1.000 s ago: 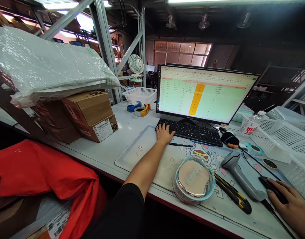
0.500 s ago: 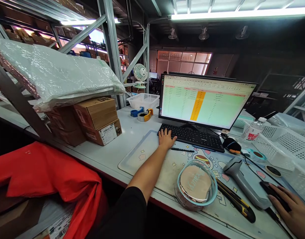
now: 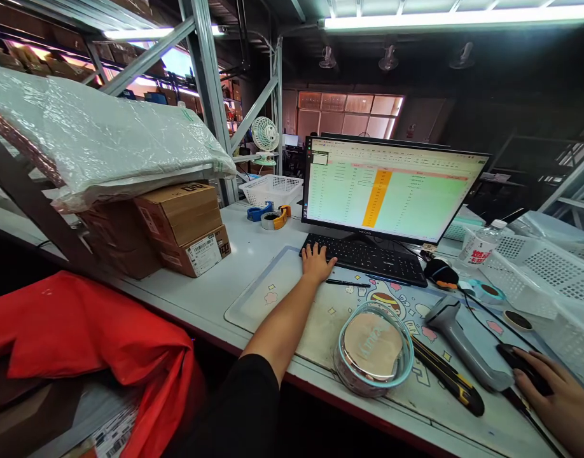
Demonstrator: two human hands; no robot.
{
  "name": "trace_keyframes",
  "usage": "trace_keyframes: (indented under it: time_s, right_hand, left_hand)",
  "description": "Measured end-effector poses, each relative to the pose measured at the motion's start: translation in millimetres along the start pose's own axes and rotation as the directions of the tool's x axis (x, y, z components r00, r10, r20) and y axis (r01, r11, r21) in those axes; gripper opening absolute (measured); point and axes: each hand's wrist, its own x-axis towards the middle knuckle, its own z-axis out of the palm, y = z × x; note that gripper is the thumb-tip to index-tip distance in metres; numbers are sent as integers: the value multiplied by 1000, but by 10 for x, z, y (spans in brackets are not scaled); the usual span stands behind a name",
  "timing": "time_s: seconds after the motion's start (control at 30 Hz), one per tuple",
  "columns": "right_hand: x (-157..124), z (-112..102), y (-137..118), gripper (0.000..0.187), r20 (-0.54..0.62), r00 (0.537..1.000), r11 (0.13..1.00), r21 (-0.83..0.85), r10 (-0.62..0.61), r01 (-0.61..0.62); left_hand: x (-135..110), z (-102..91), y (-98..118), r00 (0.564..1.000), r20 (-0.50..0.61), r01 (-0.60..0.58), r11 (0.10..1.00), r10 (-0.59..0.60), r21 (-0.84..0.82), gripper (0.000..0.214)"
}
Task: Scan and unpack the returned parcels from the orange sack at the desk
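My left hand [image 3: 317, 262] rests flat on the left end of the black keyboard [image 3: 368, 257], fingers spread over the keys. My right hand [image 3: 556, 397] lies at the lower right, its fingers curved over a black mouse [image 3: 518, 362]. A monitor [image 3: 392, 189] behind the keyboard shows a green spreadsheet with an orange column. A black pen [image 3: 347, 282] lies just in front of the keyboard.
A grey barcode scanner [image 3: 464, 346], a utility knife [image 3: 447, 376] and a round glass container with a lid [image 3: 374, 348] lie on the desk mat. Cardboard boxes [image 3: 184, 226] under a plastic-wrapped bundle stand at left. White baskets [image 3: 547, 273], a water bottle [image 3: 478, 248] and tape rolls [image 3: 273, 218] sit around.
The view has shifted slightly. A small box has appeared at the top left of the spreadsheet. Both hands stay where they were, on the keyboard and the mouse.
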Motion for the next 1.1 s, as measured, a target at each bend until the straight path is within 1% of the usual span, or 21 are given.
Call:
trace_keyframes:
  time_s: [0.1, 0.2, 0.33, 0.53, 0.67, 0.8, 0.97, 1.1]
  right_hand:
    - [-16, -3, 30, 57, 21, 999, 999, -5, -47, 47]
    - [-22, -30, -20, 56, 27, 999, 999, -26, -23, 24]
    - [-32, -87, -149, 59, 24, 1000, 999, -35, -3, 4]
    - [-60, -184, -297, 63, 74, 996, 995, -92, 51, -44]
    - [-60, -226, -378, 63, 77, 992, 991, -95, 97, -89]
    - [-58, -243, -411, 63, 68, 995, 993, -94, 76, -69]
    - [-69, -261, -429, 70, 68, 995, 989, -133, 75, -65]
    - [-61, -251, -428, 71, 60, 996, 993, -102, 60, -53]
  left_hand:
    - [8, 14, -5, 1000, -4, 1, 1000, -1, 2, 72]
    - [13, 27, -12, 1000, -10, -3, 1000, 3, 2, 72]
    - [15, 37, -12, 1000, -16, -7, 1000, 7, 1, 72]
    - [7, 12, -5, 1000, -14, -6, 1000, 6, 0, 71]
    - [2, -2, -5, 1000, -11, -8, 1000, 8, -1, 71]
    - [3, 8, -5, 1000, -16, -7, 1000, 7, 4, 71]
    - [13, 12, -14, 1000, -13, -11, 1000, 11, 5, 71]
    - [23, -2, -36, 1000, -12, -14, 1000, 14, 8, 70]
